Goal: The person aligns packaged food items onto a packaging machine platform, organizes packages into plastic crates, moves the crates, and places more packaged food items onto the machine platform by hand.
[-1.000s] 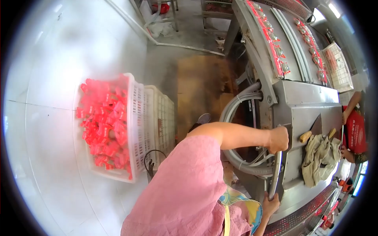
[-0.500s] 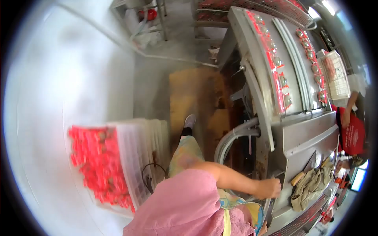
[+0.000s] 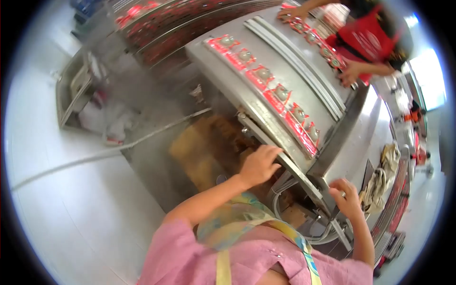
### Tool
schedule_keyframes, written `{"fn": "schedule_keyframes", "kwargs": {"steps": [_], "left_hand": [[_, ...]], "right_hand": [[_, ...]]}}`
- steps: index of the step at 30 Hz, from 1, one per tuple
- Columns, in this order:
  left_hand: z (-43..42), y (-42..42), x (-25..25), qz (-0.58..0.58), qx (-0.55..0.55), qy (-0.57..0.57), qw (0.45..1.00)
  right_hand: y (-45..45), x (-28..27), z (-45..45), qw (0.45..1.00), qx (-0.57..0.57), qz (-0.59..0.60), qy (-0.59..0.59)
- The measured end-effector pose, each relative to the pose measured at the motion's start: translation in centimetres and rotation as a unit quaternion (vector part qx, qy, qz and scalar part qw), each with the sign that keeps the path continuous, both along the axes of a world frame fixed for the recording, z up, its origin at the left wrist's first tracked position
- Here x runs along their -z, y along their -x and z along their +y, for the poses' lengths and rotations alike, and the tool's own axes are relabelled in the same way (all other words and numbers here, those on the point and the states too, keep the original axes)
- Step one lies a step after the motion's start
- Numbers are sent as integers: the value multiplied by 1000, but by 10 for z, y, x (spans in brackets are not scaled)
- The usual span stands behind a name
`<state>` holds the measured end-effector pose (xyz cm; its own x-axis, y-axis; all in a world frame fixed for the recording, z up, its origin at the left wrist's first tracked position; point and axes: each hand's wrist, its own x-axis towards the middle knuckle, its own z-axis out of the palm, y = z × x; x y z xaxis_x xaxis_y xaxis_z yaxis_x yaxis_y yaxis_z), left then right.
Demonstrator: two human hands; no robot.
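My left hand [image 3: 260,165] is by the near edge of a steel machine, over a metal bar [image 3: 297,176]. Its fingers are stretched forward, thumb apart, with nothing in them. By the corner of the raised steel lid [image 3: 349,130], my right hand [image 3: 346,195] has loosely bent, parted fingers and holds nothing; contact with the lid is unclear. A row of red-and-clear packets [image 3: 262,74], each with a round, pale greenish item, lies along the near side of the machine's flat bed [image 3: 223,64]. A second row of packets [image 3: 311,37] lies beyond two metal strips [image 3: 299,66].
A co-worker in a red apron [image 3: 368,42] reaches both hands to the far row. Crumpled cloth gloves [image 3: 380,185] lie at the right. Racks of packets [image 3: 166,28] stand behind. A pipe [image 3: 118,148] crosses the floor near a cardboard-coloured sheet [image 3: 192,152].
My view has turned toward the machine, and the crate of red packets has left it. My left hand has opened from a fist. My right hand now shows. The co-worker's hands have reached the far row.
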<state>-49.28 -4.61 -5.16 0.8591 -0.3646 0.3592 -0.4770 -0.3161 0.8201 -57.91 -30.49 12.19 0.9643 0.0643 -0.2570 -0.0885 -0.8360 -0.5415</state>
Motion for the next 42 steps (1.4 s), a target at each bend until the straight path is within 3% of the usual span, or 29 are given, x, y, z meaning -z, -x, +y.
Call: {"fn": "schedule_keyframes", "kwargs": {"steps": [1, 3, 6, 8, 12, 17, 20, 26, 27, 30, 31, 33, 34, 35, 36, 39, 41, 42], "left_hand": [[10, -9, -1, 10, 0, -14, 1000], [31, -29, -5, 21, -6, -47, 999], [63, -68, -6, 17, -25, -90, 995], [82, -106, -12, 12, -49, -110, 993], [106, -205, -9, -63, -91, -162, 980], [100, -333, -18, -127, -107, -227, 959], [88, -383, -5, -142, -123, -387, 903], [49, -425, -17, 46, 48, -444, 894], [44, -432, -18, 77, 74, -439, 892], [33, -441, -12, 49, 65, -422, 903], [31, -447, -11, 97, 68, -372, 921], [30, -465, -11, 190, 70, -268, 942], [29, -473, -13, 270, 121, -223, 929], [28, -480, -17, 348, 169, -175, 905], [27, -483, -22, 421, 214, -126, 873], [9, -456, -48, 523, 316, -198, 767], [-6, -433, -62, 484, 388, -269, 736], [-4, -420, -35, 407, 391, -292, 772]], "right_hand": [[-19, 0, 15, 998, -7, 62, 4], [-45, 33, 23, 998, 17, 37, -42], [-78, 93, 4, 992, 65, 22, 110], [-104, 106, 11, 988, 119, 24, 91], [-158, 139, 28, 969, 219, 69, 93], [-229, 171, 52, 948, 281, 5, 153], [-254, 165, 69, 942, 291, -27, 164], [-303, 164, 49, 933, 323, -99, 123], [-311, 160, 41, 931, 344, -63, 108], [-304, 209, -3, 900, 400, -151, -83], [-304, 194, -13, 895, 405, -55, -179], [-304, 148, -15, 820, 448, 79, -347], [-302, 133, -13, 766, 461, 143, -425], [-296, 137, -11, 755, 430, 138, -474], [-295, 135, -8, 776, 392, 168, -465], [-312, 126, 9, 818, 241, 247, -461], [-315, 136, 24, 832, 248, 221, -445], [-318, 139, 34, 839, 241, 194, -448]]}}
